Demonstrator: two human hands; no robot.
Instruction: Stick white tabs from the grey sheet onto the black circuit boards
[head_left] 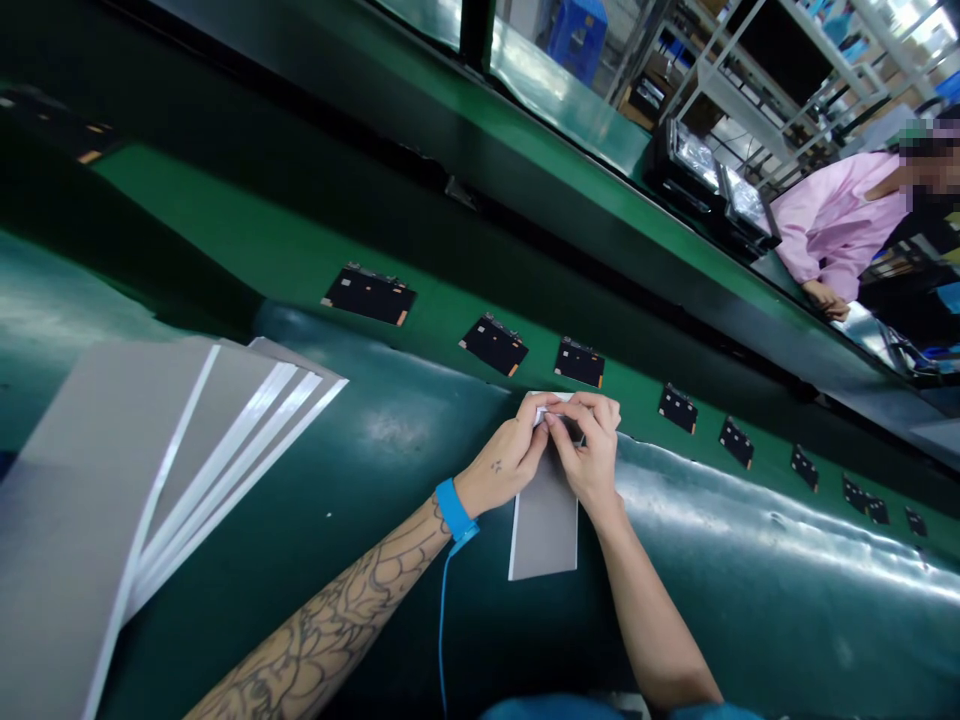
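A flat grey sheet with white edges (546,530) lies on the green bench in front of me. My left hand (517,445) is closed in a pinch at its far end, with a blue band round the wrist and a cord running down from it. Close beside it, my right hand (590,440) pinches at the same end, fingertips nearly meeting the left ones. Between the fingers shows a bit of white edge; the exact grip is partly hidden by the fingers.
To the left is a fanned stack of larger grey sheets (82,450) with white edges. Beyond my hands, several dark flat panels (495,343) lie in a row along a green strip (435,310). At upper right a person in a pink sleeve (825,210) is near black trays (697,165).
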